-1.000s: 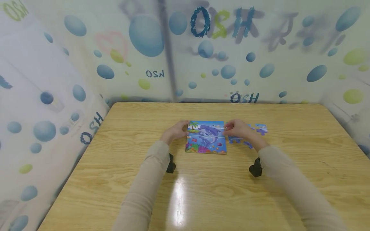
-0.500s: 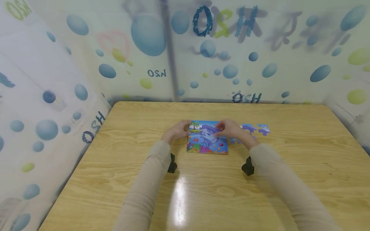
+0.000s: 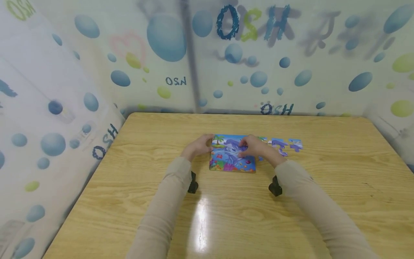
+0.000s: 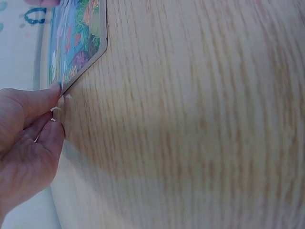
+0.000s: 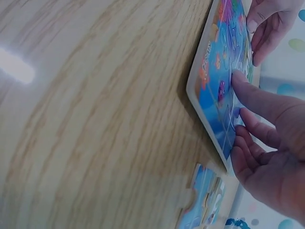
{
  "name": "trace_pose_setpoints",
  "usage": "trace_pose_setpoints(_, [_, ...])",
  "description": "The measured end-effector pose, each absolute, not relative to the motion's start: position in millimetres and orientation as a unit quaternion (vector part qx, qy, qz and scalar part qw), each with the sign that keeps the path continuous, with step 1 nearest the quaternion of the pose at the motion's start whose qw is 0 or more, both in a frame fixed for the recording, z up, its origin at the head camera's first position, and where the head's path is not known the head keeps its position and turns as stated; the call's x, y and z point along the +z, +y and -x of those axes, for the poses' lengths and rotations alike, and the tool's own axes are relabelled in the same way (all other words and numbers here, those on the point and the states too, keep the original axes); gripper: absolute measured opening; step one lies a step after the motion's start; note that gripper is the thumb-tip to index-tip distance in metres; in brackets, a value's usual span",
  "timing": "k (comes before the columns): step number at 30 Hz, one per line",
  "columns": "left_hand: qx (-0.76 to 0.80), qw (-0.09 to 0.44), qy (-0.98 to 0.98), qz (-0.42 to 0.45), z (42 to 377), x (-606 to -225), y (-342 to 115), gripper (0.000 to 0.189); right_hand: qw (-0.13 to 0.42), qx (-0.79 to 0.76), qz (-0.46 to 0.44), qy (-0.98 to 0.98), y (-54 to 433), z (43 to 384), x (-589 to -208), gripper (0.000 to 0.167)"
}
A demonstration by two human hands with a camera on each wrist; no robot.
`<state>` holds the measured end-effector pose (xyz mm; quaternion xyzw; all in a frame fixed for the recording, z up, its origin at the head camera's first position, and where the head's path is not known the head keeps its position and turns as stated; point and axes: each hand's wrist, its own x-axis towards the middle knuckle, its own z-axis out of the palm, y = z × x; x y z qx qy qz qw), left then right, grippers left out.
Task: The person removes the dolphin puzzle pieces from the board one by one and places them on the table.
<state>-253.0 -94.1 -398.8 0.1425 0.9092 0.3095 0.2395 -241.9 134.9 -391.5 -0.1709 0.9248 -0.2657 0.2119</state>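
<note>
A dolphin picture puzzle (image 3: 226,164) lies on the wooden table, its cut lines visible in the right wrist view. My left hand (image 3: 196,147) stays at its left edge; in the left wrist view the thumb (image 4: 47,98) touches the border, with the other fingers bent beside it. My right hand (image 3: 253,146) reaches over the puzzle's right half. Its thumb (image 5: 250,88) and index fingertip rest apart on the picture in the right wrist view, around purple dolphin parts. I cannot tell whether a piece is loose between them.
Several joined and loose puzzle pieces (image 3: 279,143) lie right of the puzzle, partly hidden by my right hand. Two of them show low in the right wrist view as blue pieces (image 5: 202,191). A patterned wall (image 3: 213,72) stands behind the table (image 3: 226,216).
My right hand has moved left from the puzzle's right edge onto its picture, uncovering more of the pieces at right. The left hand has kept its place at the left edge.
</note>
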Motion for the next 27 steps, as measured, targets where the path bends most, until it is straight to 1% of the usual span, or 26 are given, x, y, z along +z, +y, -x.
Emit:
trace_pose_setpoints(6, [0.315, 0.244, 0.907, -0.138, 253, -399, -94, 0.057, 0.216, -0.274, 0.156, 0.924, 134, 240, -390, 0.043])
trace_pose_setpoints(15, [0.314, 0.243, 0.908, -0.134, 252, -397, -93, 0.057, 0.205, -0.301, 0.14, 0.921, 135, 238, -390, 0.04])
trace_pose_setpoints(22, [0.311, 0.238, 0.909, -0.14, 252, -398, -93, 0.057, 0.22, -0.333, 0.142, 0.906, 142, 234, -387, 0.039])
trace_pose_setpoints(27, [0.309, 0.237, 0.91, -0.139, 252, -398, -93, 0.057, 0.216, -0.333, 0.148, 0.906, 146, 234, -388, 0.037])
